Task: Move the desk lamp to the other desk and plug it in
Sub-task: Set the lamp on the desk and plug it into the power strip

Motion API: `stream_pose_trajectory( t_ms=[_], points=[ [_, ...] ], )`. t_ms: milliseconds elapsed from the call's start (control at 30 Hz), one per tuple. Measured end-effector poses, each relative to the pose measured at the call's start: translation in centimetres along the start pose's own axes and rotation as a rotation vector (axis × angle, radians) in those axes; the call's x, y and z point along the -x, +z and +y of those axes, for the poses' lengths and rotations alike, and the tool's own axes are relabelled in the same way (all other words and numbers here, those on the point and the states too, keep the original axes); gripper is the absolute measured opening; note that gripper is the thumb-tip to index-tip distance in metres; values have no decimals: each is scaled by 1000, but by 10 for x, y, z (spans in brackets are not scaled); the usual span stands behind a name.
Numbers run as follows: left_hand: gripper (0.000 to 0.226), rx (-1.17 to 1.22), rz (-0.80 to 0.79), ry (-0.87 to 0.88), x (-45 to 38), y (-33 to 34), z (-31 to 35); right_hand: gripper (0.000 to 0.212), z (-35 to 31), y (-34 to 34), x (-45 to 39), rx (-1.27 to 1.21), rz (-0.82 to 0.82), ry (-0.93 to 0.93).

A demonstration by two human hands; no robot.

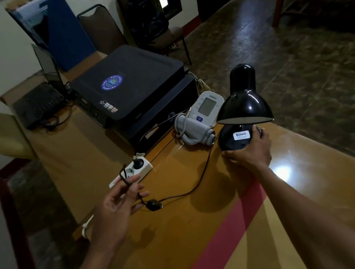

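A black desk lamp with a glossy shade stands on the wooden desk, its round base bearing a white label. My right hand grips that base from the near side. The lamp's black cord runs left across the desk past an inline switch into my left hand, which pinches the cord's end just above a white power strip. One black plug sits in the strip's far socket.
A grey blood pressure monitor with its cuff lies just left of the lamp. Behind it sits a black printer, then a laptop. Chairs stand at the back. A red strip crosses the desk near me.
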State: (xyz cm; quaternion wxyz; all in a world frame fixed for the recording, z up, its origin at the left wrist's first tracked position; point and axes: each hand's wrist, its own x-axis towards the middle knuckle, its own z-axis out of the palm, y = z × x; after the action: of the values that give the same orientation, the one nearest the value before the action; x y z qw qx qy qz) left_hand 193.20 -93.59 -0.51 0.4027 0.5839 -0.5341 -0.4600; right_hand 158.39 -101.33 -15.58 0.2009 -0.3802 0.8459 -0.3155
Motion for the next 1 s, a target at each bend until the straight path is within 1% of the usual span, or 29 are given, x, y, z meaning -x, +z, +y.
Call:
stream_pose_trajectory(
  t_ms=[300,433,500,567,633,667,700,767,800,833,867,900,967,1000],
  points=[
    [29,-5,-5,9,3,-6,1,133,3,-3,-10,3,-62,-25],
    [26,-6,-4,22,6,-10,4,140,3,-7,-6,-12,-92,-11],
    [25,-31,7,31,8,-14,7,142,-1,-7,8,-4,-64,19],
    [24,-96,22,53,10,-23,11,135,-10,1,36,-26,26,48],
    [25,-190,23,71,11,-38,16,119,-26,11,77,-142,95,104],
    [26,-233,20,80,11,-46,20,108,-37,16,99,-197,79,118],
    [26,-271,13,94,11,-54,25,99,-49,21,121,-218,20,99],
    [30,-338,-12,155,8,-68,36,77,-79,29,157,-282,-111,-63],
    [33,-372,-24,192,4,-74,41,68,-98,30,171,-389,-169,-172],
    [34,-408,-28,224,0,-78,44,64,-119,25,182,-503,-228,-280],
    [33,-447,-25,250,-8,-83,46,65,-142,23,188,-569,-267,-403],
    [30,-483,-27,270,-15,-84,48,71,-161,18,191,-571,-288,-536],
    [25,-509,-45,283,-31,-79,49,83,-192,8,187,-488,-305,-762],
    [25,-507,-64,282,-39,-80,49,84,-208,4,184,-445,-335,-819]
  ],
)
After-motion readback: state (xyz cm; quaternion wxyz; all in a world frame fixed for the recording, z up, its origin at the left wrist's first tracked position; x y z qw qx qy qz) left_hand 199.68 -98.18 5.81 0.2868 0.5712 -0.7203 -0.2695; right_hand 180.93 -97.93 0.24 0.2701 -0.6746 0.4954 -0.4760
